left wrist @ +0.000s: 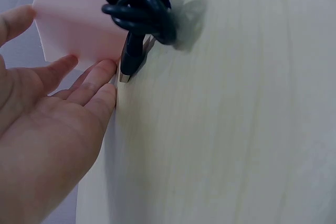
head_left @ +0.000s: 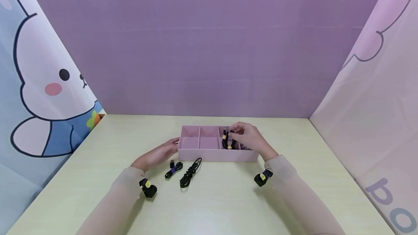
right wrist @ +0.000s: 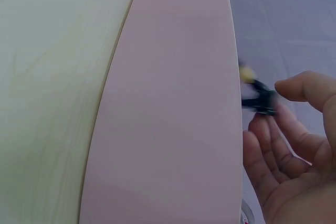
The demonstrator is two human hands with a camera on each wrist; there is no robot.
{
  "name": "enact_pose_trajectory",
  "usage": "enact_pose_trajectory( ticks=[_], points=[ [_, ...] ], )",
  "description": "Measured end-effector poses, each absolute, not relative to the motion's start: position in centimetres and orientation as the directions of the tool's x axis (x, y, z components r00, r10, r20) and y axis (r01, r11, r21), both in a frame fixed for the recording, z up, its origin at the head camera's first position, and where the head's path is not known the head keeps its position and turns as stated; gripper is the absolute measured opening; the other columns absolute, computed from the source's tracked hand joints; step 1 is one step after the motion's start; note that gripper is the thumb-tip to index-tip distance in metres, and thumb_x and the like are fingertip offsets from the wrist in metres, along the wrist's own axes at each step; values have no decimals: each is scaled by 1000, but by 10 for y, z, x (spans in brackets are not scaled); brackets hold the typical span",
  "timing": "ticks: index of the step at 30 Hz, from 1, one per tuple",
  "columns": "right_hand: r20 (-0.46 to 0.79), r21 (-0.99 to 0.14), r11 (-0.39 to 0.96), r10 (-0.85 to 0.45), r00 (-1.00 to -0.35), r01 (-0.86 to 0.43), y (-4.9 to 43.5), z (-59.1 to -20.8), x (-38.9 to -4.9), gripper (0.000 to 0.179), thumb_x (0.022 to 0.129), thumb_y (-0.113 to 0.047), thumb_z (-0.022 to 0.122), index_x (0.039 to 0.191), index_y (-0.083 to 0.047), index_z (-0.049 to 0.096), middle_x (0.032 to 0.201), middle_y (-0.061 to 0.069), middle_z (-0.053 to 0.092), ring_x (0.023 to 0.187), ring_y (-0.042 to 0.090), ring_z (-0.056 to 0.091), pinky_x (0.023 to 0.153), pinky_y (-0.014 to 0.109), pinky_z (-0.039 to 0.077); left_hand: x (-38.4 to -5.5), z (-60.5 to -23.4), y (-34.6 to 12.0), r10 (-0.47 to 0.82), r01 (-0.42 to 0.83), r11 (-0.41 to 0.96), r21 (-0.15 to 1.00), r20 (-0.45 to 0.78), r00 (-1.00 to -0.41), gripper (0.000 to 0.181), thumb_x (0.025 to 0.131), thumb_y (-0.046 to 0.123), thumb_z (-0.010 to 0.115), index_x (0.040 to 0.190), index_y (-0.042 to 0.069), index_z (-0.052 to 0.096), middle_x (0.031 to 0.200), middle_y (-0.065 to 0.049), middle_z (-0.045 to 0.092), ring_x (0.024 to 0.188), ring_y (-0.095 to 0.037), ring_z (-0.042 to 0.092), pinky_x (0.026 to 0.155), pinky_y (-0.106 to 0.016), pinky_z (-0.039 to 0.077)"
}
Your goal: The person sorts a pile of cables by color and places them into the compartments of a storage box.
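My right hand (head_left: pixel 249 137) is over the right part of a pink divided box (head_left: pixel 218 155). Its thumb and fingers pinch a coiled black cable (head_left: pixel 225 141) with yellow bands, which hangs upright within the third compartment from the left. In the right wrist view, this cable (right wrist: pixel 262 100) is blurred between thumb and fingers, partly behind the box wall (right wrist: pixel 168 103). My left hand (head_left: pixel 163 151) touches the box's left end with extended fingertips, as the left wrist view of the hand (left wrist: pixel 63 103) confirms. The two left compartments show bare floors.
On the table before the box lie a short coiled cable (head_left: pixel 173 169) with a purple tie and a longer black cable bundle (head_left: pixel 190 175). Something partly hidden lies in the rightmost compartment. A purple backdrop (head_left: pixel 209 46) and printed side cloths border the table.
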State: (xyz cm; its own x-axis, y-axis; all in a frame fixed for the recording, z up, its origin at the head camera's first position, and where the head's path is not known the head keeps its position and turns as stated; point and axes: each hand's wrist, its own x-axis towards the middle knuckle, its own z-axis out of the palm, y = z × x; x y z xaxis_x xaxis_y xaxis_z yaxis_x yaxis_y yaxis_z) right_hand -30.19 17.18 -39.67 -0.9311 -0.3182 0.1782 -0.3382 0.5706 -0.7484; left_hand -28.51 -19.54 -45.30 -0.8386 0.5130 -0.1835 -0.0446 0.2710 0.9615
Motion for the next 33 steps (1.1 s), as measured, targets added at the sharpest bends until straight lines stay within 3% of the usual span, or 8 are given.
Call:
enact_pose_trajectory(
  ticks=[6,18,33],
  points=[
    [190,-733,584,-315,-930,-348,172,-396,-302,30,96,-22,69,122,-8,70,106,3,69,96,19,63,77,35,55,-285,-454,-195,510,-48,269,962,-184,-840,62,110,29,36,161,8,9,166,-14,12,150,-33,16,123,-43,12],
    [169,-765,547,-341,-925,-341,169,-392,-296,27,96,-20,67,121,-10,70,104,1,70,96,20,64,81,37,56,-285,-455,-196,498,-59,275,960,-194,-845,61,110,30,36,162,9,11,166,-11,15,150,-31,18,123,-42,14],
    [195,-781,497,-381,-904,-378,159,-394,-287,27,95,-18,69,119,-6,71,99,0,70,88,17,64,73,34,56,-286,-454,-196,488,-70,289,955,-210,-847,65,109,36,38,162,11,10,166,-9,15,151,-30,17,123,-43,13]
  ],
)
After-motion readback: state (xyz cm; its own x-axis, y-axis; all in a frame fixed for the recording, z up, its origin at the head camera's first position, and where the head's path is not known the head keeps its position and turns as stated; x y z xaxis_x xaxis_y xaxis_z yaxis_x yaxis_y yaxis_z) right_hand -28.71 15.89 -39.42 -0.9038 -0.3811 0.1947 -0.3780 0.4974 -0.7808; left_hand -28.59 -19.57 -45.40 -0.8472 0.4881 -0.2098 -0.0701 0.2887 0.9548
